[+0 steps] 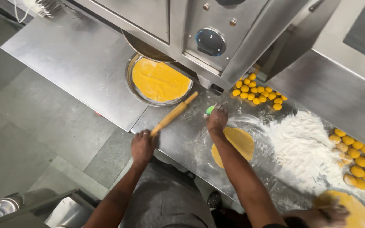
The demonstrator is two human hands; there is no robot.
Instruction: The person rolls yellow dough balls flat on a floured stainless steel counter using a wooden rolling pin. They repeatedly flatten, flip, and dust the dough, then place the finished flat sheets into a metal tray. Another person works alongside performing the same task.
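Note:
My left hand (143, 146) grips the near end of a wooden rolling pin (175, 113), which slants up towards a steel plate (130, 82) holding a stack of flat yellow dough rounds (159, 80). My right hand (216, 120) rests fingers-down on the floured steel counter (182, 131), at the far edge of a rolled yellow dough round (238, 144). It touches a small green object (210, 109); whether it grips it is unclear.
A heap of white flour (300, 143) lies to the right. Small yellow dough balls sit in a group by the machine (256, 90) and another at the right edge (358, 158). Another hand (330, 213) presses a second dough round (355, 211). A steel machine (199, 33) overhangs the counter.

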